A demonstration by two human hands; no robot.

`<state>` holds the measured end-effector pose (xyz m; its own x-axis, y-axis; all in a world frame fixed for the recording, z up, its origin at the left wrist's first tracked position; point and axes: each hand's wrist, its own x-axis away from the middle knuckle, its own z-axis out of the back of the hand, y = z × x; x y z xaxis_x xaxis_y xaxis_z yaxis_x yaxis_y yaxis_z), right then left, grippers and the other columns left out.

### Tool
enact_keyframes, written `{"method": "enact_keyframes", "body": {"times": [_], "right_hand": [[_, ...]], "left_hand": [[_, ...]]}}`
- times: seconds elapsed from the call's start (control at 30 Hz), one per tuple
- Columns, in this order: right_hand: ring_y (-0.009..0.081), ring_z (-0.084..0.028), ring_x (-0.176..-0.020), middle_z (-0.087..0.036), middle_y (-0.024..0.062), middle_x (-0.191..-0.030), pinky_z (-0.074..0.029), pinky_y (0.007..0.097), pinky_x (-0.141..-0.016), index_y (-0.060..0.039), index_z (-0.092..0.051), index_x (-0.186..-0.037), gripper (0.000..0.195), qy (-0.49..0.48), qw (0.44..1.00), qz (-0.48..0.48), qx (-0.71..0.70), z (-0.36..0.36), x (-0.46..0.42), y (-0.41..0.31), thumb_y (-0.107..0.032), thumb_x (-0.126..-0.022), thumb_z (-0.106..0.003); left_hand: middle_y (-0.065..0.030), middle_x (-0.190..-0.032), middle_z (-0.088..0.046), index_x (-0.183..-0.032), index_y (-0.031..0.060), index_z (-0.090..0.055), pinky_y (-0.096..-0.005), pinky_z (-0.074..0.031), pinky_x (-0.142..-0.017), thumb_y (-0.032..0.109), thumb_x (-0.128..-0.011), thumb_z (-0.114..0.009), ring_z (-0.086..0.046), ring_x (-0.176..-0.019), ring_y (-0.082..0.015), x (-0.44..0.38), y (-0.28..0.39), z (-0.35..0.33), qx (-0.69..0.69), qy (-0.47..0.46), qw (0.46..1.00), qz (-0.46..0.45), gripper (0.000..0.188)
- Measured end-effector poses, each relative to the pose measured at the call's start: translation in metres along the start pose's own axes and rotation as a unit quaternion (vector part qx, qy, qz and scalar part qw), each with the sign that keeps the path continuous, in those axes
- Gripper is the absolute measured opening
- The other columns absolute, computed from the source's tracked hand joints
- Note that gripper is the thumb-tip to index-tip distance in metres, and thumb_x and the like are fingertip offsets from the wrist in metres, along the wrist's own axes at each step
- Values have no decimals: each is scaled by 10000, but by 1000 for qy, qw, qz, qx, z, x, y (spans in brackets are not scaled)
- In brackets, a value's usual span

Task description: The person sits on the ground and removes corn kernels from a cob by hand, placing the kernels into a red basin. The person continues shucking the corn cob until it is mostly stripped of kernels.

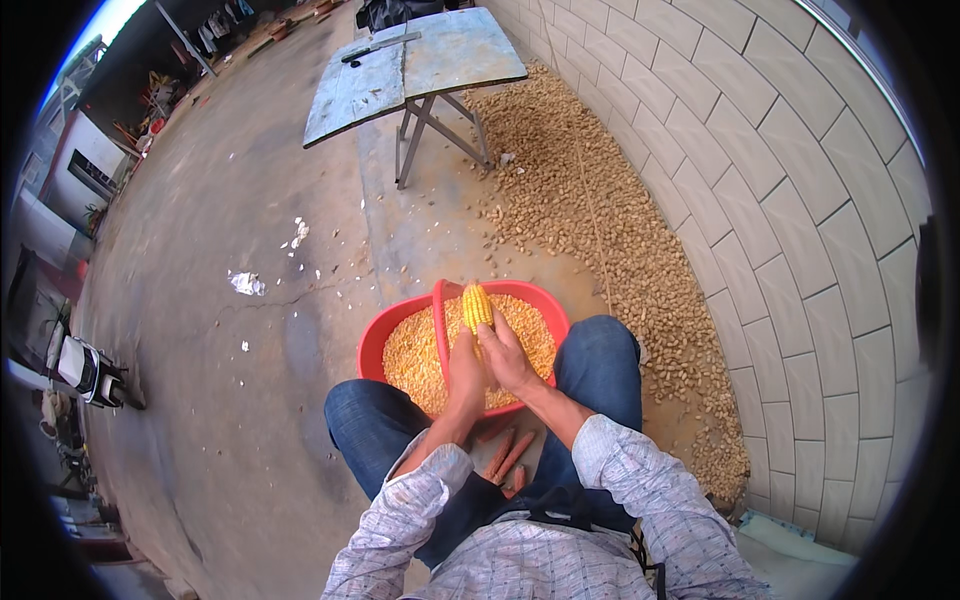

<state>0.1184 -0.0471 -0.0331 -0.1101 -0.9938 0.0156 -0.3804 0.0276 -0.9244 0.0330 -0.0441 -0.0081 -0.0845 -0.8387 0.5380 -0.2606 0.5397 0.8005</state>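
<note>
Both my hands hold one ear of yellow corn [477, 306] upright above a red plastic basket [373, 343]. My left hand [466, 373] grips the lower part of the ear from the left side. Against its right side rests my right hand [508, 355], thumb on the kernels. Loose corn kernels [412, 352] fill much of the basket, whose red handle [440, 330] arches over just left of the ear. Several bare reddish corn cobs [513, 456] lie on the ground between my legs, below the basket. The lower end of the ear is hidden by my hands.
Unshelled peanuts [585, 217] are spread along the tiled wall [795, 187] at the right. A worn blue folding table [457, 56] stands ahead, with a long tool on top. White scraps [246, 283] lie on the concrete at the left. A motor scooter [88, 369] is parked far left.
</note>
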Motion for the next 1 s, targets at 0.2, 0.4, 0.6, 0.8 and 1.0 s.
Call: {"method": "enact_keyframes", "body": {"times": [0.2,0.4,0.6,0.8,1.0], "right_hand": [[196,-494,-1223,-516,128,-1327,-381,333,-1055,6,-316,-1485,607,6,999,6,-49,-5,3,-16,-299,-1012,-542],[221,-520,-1213,-523,140,-1325,-398,350,-1044,5,-276,-1501,645,10,998,-11,63,-7,6,-18,-291,-1000,-555],[279,-518,-1247,-504,195,-1378,-395,356,-1048,8,-230,-1527,606,2,983,-10,183,-6,7,-6,-279,-1034,-431],[238,-514,-1212,-526,158,-1328,-380,342,-1047,8,-325,-1486,546,11,996,-18,84,-4,0,-6,-276,-1036,-446],[216,-507,-1207,-527,139,-1329,-378,343,-1055,10,-341,-1471,529,2,995,-58,86,1,-4,0,-259,-1037,-480]], "left_hand": [[-74,-983,-637,-1167,42,-599,-330,-480,-796,377,-1060,-353,-593,-864,-172,-8,-9,2,-62,1,994,-91,429],[-149,-1134,-639,-1202,-15,-593,-372,-442,-920,315,-1068,-300,-588,-1029,-231,-15,-20,5,-65,10,993,-100,461],[-87,-1023,-647,-1180,15,-607,-357,-478,-850,380,-1057,-347,-603,-925,-190,-17,-19,15,-9,41,999,-22,465],[-174,-1099,-617,-1172,-16,-573,-385,-437,-914,329,-1063,-296,-579,-993,-263,-33,-35,14,-76,3,992,-103,455],[-121,-1028,-640,-1113,12,-604,-365,-473,-846,307,-1063,-321,-595,-923,-209,-31,-34,14,-151,18,979,-139,411]]}}
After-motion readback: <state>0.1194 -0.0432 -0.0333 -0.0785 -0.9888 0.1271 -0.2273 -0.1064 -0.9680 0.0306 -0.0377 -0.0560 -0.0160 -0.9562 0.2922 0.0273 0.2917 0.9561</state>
